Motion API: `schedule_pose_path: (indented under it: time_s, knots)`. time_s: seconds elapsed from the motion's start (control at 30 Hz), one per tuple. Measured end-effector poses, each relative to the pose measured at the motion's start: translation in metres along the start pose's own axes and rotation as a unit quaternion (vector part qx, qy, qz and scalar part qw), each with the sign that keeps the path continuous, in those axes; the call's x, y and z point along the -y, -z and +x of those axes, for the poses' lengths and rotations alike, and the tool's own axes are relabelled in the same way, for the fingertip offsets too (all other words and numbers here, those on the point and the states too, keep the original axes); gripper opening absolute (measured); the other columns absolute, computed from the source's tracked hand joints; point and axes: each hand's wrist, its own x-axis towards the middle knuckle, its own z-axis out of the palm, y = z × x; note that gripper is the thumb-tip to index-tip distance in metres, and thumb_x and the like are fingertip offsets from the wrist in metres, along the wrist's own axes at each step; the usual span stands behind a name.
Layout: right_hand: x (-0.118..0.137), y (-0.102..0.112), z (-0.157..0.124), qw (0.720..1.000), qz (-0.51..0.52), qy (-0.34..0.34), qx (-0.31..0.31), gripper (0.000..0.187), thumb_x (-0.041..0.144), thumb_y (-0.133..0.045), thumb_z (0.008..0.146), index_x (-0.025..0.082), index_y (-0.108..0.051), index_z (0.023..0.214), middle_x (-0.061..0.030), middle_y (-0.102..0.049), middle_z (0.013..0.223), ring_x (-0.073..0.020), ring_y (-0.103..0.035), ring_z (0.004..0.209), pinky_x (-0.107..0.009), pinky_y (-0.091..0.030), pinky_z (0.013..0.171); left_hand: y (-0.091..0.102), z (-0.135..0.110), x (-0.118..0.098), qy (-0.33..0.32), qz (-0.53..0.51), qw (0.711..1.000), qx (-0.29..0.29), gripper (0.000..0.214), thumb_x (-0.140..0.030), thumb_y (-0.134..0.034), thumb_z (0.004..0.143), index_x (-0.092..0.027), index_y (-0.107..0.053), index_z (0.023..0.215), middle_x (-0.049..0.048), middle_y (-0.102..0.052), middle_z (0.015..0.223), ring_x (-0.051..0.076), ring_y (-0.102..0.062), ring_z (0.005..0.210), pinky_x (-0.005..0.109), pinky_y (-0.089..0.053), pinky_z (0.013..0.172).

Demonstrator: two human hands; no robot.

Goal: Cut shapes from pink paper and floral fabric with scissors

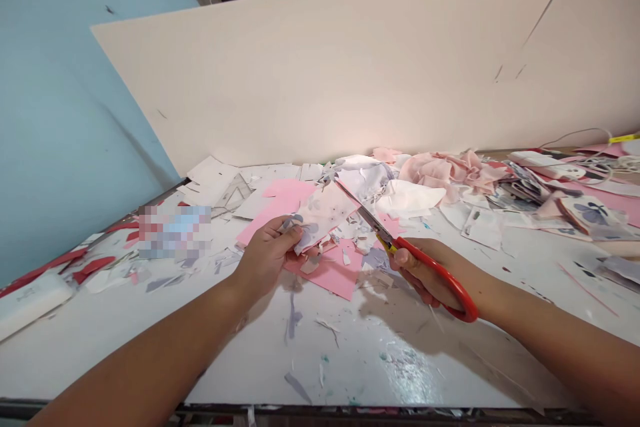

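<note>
My left hand [270, 247] pinches a pale pink fabric piece [327, 207] with a grey flower print, thumb on top. In my right hand [423, 273] is a pair of scissors [450, 283] with red handles, some yellow showing near the pivot. The scissor blades point up and to the left and meet the right edge of the fabric piece; whether they are parted is hard to make out. Below the fabric lies pink paper [345, 273] with small cut scraps on it.
A white table [240, 360] holds scattered scraps. Crumpled pink cloth [450, 170] and white cloth [410, 197] lie at the back. A clear set square [235, 190] rests at back left, printed pieces [593, 213] at right. A pale board [350, 73] stands behind the table.
</note>
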Motion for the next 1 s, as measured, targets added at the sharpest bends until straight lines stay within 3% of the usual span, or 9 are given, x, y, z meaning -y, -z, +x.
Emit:
schedule_pose_path:
  time_s: [0.3, 0.53, 0.67, 0.8, 0.9, 1.0]
  knots:
    - [0.002, -0.006, 0.001, 0.998, 0.040, -0.038, -0.004, 0.041, 0.056, -0.052, 0.070, 0.019, -0.037, 0.060, 0.0072, -0.034, 0.044, -0.0078, -0.039, 0.036, -0.020, -0.032, 0.037, 0.003, 0.002, 0.003, 0.008, 0.004, 1.000, -0.012, 0.018, -0.030, -0.065, 0.066, -0.017, -0.057, 0.075, 0.0003, -0.058, 0.067, 0.014, -0.059, 0.058, 0.027, -0.047, 0.054]
    - [-0.003, -0.001, 0.006, 0.999, 0.029, -0.012, -0.045, 0.036, 0.053, -0.047, 0.076, 0.020, -0.037, 0.069, 0.0055, -0.040, 0.052, -0.0096, -0.044, 0.046, -0.022, -0.034, 0.044, 0.001, 0.001, 0.002, 0.007, 0.009, 1.000, 0.010, 0.016, -0.030, -0.063, 0.069, -0.016, -0.054, 0.068, -0.0004, -0.054, 0.057, 0.011, -0.054, 0.051, 0.025, -0.043, 0.050]
    - [-0.008, 0.003, 0.011, 0.992, -0.104, -0.026, -0.062, 0.035, 0.053, -0.047, 0.075, 0.020, -0.039, 0.070, 0.0019, -0.046, 0.060, -0.0124, -0.045, 0.052, -0.024, -0.034, 0.047, 0.001, 0.000, 0.002, 0.013, 0.011, 0.999, 0.037, 0.016, -0.030, -0.063, 0.069, -0.017, -0.055, 0.071, -0.0012, -0.053, 0.057, 0.010, -0.051, 0.049, 0.024, -0.041, 0.049]
    - [-0.011, 0.004, 0.015, 0.946, -0.301, -0.042, -0.115, 0.034, 0.051, -0.042, 0.077, 0.020, -0.040, 0.064, -0.0031, -0.052, 0.061, -0.0144, -0.045, 0.049, -0.027, -0.031, 0.045, 0.000, -0.002, 0.003, 0.020, 0.062, 0.998, 0.026, 0.022, -0.034, -0.065, 0.066, -0.017, -0.057, 0.079, -0.0006, -0.054, 0.060, 0.011, -0.053, 0.050, 0.025, -0.041, 0.049]
    - [-0.010, 0.004, 0.016, 0.933, -0.338, -0.054, -0.109, 0.033, 0.050, -0.038, 0.079, 0.020, -0.045, 0.067, -0.0055, -0.056, 0.063, -0.0164, -0.049, 0.048, -0.028, -0.032, 0.044, -0.001, -0.003, 0.004, 0.014, 0.082, 0.996, 0.031, 0.025, -0.033, -0.066, 0.066, -0.017, -0.056, 0.082, -0.0007, -0.055, 0.062, 0.011, -0.055, 0.052, 0.024, -0.042, 0.050]
    - [-0.006, 0.003, 0.013, 0.928, -0.333, -0.013, -0.168, 0.033, 0.048, -0.041, 0.077, 0.018, -0.052, 0.084, -0.0100, -0.060, 0.082, -0.0234, -0.057, 0.068, -0.031, -0.040, 0.052, -0.002, -0.004, 0.006, 0.010, 0.101, 0.994, 0.049, 0.024, -0.033, -0.063, 0.069, -0.016, -0.056, 0.085, -0.0006, -0.056, 0.062, 0.011, -0.057, 0.054, 0.022, -0.041, 0.050]
